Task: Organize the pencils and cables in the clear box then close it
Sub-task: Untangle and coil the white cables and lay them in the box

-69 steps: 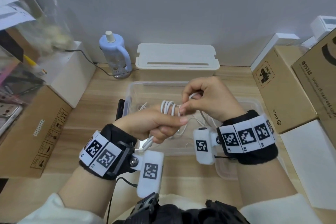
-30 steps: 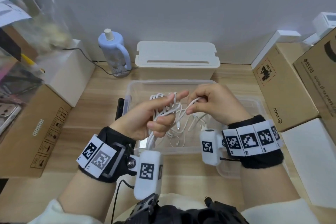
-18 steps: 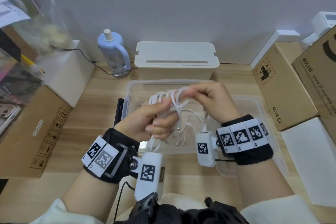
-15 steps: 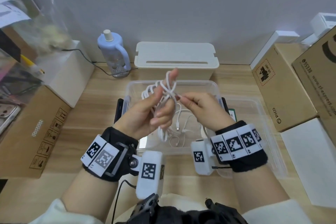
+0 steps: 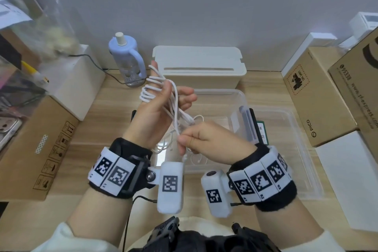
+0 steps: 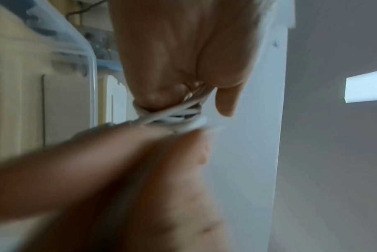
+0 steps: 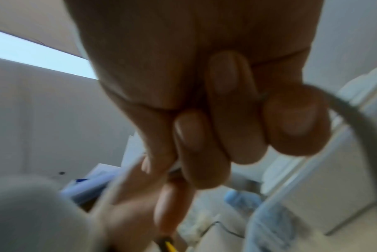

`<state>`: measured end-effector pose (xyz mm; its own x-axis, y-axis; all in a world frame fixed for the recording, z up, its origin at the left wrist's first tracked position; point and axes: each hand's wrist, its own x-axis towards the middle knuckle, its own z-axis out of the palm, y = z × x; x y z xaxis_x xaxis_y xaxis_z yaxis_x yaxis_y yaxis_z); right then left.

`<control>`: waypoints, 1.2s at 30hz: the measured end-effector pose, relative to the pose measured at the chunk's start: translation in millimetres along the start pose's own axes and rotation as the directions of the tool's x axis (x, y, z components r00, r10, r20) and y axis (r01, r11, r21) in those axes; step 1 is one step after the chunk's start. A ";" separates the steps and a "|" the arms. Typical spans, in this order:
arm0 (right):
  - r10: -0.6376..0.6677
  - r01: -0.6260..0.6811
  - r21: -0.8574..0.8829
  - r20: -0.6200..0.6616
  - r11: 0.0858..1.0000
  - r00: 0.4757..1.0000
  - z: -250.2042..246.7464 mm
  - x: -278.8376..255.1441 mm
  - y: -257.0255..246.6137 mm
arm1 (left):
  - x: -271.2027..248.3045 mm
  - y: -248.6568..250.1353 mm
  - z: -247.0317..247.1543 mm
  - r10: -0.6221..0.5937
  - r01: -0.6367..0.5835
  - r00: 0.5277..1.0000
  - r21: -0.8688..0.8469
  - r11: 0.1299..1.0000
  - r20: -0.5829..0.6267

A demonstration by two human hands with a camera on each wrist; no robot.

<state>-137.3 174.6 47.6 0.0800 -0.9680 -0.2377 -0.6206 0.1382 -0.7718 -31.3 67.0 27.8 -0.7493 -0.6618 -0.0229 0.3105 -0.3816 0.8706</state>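
A white cable (image 5: 150,91) is wound in several loops round the raised fingers of my left hand (image 5: 163,96), above the clear box (image 5: 235,93). One strand runs down from the loops to my right hand (image 5: 184,143), which pinches it between thumb and fingers over the box's near side. In the left wrist view the cable loops (image 6: 172,116) cross my left fingers (image 6: 183,51). The blurred right wrist view shows my curled right fingers (image 7: 226,119) and a strand of the cable (image 7: 355,119). More white cable (image 5: 197,158) lies in the box. I see no pencils in the box.
The clear lid (image 5: 296,159) lies to the right of the box. A white slotted case (image 5: 198,67) and a blue bottle (image 5: 126,61) stand behind it. Cardboard boxes (image 5: 319,98) stand on the right, and a carton (image 5: 41,149) and a white box (image 5: 77,80) on the left.
My left hand has risen and tipped its fingers up with the loops still on them. My right hand has dropped toward me, drawing a strand down.
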 end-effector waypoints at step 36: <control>-0.059 0.031 -0.086 -0.345 0.996 0.937 -4.2 -0.4 22.5 | -8.1 -17.1 7.0 -0.124 0.129 0.986 0.043 0.991 -0.112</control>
<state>-154.6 177.3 32.8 -0.1577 -0.9871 0.0269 -0.6826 0.0893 -0.7253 -34.6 83.4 16.5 -0.7119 -0.6774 -0.1852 0.1859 -0.4361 0.8805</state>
